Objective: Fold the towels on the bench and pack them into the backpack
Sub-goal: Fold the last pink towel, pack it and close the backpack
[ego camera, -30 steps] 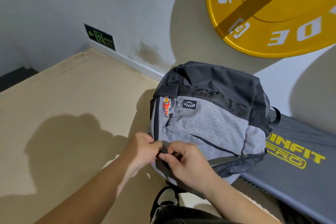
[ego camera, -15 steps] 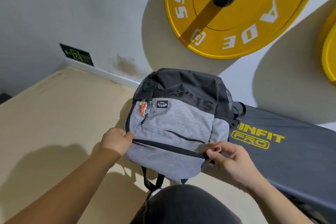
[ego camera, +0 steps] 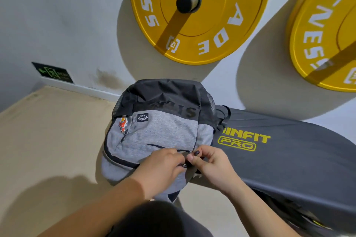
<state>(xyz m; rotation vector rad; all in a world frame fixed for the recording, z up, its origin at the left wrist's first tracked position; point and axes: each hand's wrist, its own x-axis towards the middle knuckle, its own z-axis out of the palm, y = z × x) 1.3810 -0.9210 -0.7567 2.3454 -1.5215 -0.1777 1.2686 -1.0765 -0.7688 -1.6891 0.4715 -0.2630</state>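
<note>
Now backpack lies top toward wall; left hand & right hand pinch its zipper.

Your left hand and right hand are bare, no gloves, forearms uncovered with no sleeves in view. Right thumbnail wears dark polish. Dark garment covers your lap at bottom centre.

White wall, two yellow weight plates, beige floor, green exit sign
</note>
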